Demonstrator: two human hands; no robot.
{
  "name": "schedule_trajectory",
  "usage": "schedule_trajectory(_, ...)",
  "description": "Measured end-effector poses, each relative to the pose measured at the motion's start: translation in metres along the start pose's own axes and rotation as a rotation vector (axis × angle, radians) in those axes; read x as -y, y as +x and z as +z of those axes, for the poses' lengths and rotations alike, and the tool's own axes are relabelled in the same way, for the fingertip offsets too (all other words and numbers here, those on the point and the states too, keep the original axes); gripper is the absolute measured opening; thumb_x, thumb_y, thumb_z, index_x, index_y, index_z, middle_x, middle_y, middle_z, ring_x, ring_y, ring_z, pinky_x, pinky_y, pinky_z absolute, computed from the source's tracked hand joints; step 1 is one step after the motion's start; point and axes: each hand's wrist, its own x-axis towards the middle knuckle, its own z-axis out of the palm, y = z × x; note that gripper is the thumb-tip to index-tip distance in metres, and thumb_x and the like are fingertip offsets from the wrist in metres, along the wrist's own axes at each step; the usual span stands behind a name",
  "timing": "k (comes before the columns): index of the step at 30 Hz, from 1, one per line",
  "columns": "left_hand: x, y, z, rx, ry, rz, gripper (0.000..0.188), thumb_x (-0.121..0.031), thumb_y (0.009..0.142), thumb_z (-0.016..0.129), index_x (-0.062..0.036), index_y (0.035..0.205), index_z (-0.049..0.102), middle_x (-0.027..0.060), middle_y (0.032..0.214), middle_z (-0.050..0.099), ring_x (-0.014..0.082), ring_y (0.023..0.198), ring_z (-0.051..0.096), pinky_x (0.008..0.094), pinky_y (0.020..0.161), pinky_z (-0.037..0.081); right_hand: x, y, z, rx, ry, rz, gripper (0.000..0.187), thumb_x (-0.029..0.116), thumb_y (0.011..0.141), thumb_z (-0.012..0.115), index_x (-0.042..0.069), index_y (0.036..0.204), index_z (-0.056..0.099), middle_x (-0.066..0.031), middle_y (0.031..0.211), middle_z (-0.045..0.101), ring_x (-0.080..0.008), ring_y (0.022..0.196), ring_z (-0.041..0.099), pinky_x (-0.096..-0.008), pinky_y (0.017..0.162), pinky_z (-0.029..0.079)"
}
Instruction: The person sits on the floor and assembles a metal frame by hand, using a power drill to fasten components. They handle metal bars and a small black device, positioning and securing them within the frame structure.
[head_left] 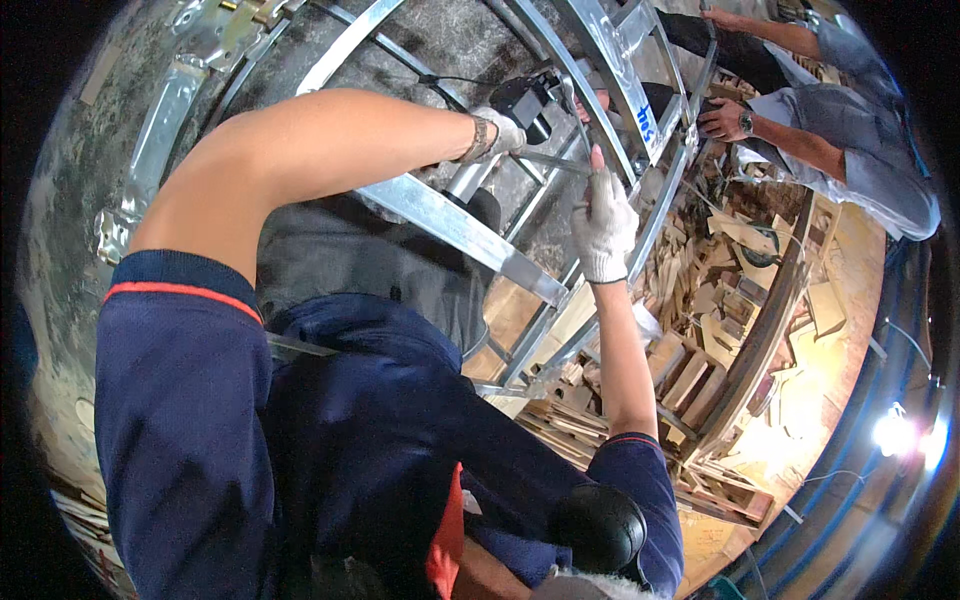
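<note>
While the left hand holds a black power tool near the top middle, the tool sits close to the bars of a silver metal frame. A black cord runs to the left of the tool. The left hand wears a white glove and has its fingers bent around the tool. The right hand wears a white glove too, with one bare fingertip sticking up beside the bars; I cannot tell if it grips anything. Blue writing marks one bar nearby. Past the frame, a person in a grey shirt has one hand with a watch near the bars. Lots of wood scraps lie lower down on the right. Farther right, a bright lamp shines.
</note>
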Motion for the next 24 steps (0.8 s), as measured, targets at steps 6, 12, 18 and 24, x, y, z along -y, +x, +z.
schedule_trajectory(6, 0.01, -0.008, -0.002, 0.122, -0.381, -0.009, 0.008, -0.01, 0.069, 0.064, -0.0028, 0.072, 0.065, 0.01, 0.064, 0.059, 0.0212, 0.055, 0.061, 0.0356, 0.046, 0.048, -0.022, 0.013, 0.03, 0.303, -0.222, 0.208, 0.064, 0.007, 0.076, 0.06, 0.018, 0.138, 0.047, -0.0142, 0.093, 0.063, -0.0331, 0.074, 0.064, -0.045, 0.058, 0.05)
schedule_trajectory(12, 0.011, -0.016, -0.016, 0.286, -0.508, 0.058, 0.012, -0.009, 0.073, 0.059, 0.0011, 0.077, 0.062, 0.0104, 0.065, 0.057, 0.0197, 0.053, 0.057, 0.0358, 0.051, 0.049, -0.008, -0.008, 0.014, 0.037, 0.038, 0.06, 0.069, 0.008, 0.076, 0.062, 0.023, 0.141, 0.045, -0.0163, 0.105, 0.064, -0.036, 0.078, 0.065, -0.0465, 0.066, 0.052)
schedule_trajectory(18, 0.023, -0.009, -0.016, 0.379, -0.656, 0.008, 0.014, -0.017, 0.078, 0.063, -0.0034, 0.08, 0.06, 0.0062, 0.067, 0.056, 0.0158, 0.053, 0.056, 0.0326, 0.051, 0.05, 0.003, 0.015, 0.018, 0.107, -0.078, 0.041, 0.075, 0.005, 0.074, 0.062, 0.025, 0.143, 0.041, -0.0129, 0.098, 0.062, -0.0327, 0.074, 0.066, -0.0428, 0.058, 0.052)
schedule_trajectory(24, 0.018, -0.012, -0.016, 0.334, -0.629, -0.047, 0.009, -0.014, 0.079, 0.06, -0.0066, 0.075, 0.06, 0.0043, 0.062, 0.054, 0.0161, 0.05, 0.056, 0.0326, 0.048, 0.049, -0.001, 0.004, 0.015, -0.065, 0.042, -0.098, 0.074, 0.007, 0.074, 0.062, 0.023, 0.143, 0.041, -0.015, 0.097, 0.062, -0.0325, 0.07, 0.065, -0.0416, 0.059, 0.053)
